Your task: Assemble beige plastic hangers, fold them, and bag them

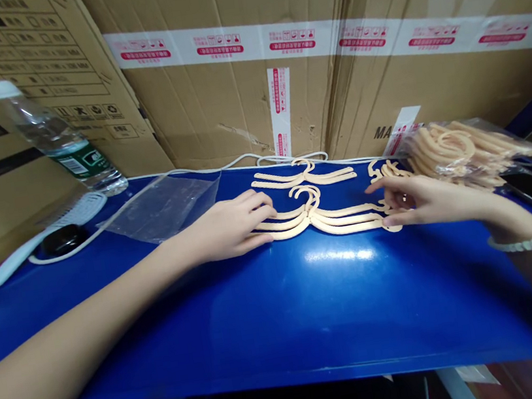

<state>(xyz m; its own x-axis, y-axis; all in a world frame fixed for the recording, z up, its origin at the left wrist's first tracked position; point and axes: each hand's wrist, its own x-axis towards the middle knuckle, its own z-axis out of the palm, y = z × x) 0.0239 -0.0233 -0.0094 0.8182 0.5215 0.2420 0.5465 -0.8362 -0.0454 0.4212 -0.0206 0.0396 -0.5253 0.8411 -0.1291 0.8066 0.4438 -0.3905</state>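
here, the nearer hangers touch the left hand.

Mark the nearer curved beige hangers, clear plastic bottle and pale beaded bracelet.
Nearer curved beige hangers (309,217), head view: central joint.
Clear plastic bottle (78,160), head view: green label.
Pale beaded bracelet (530,244), head view: middle beads.

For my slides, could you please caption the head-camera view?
A left hand and a right hand at opposite ends of lined-up beige, hook-topped hangers on a shiny blue tabletop.
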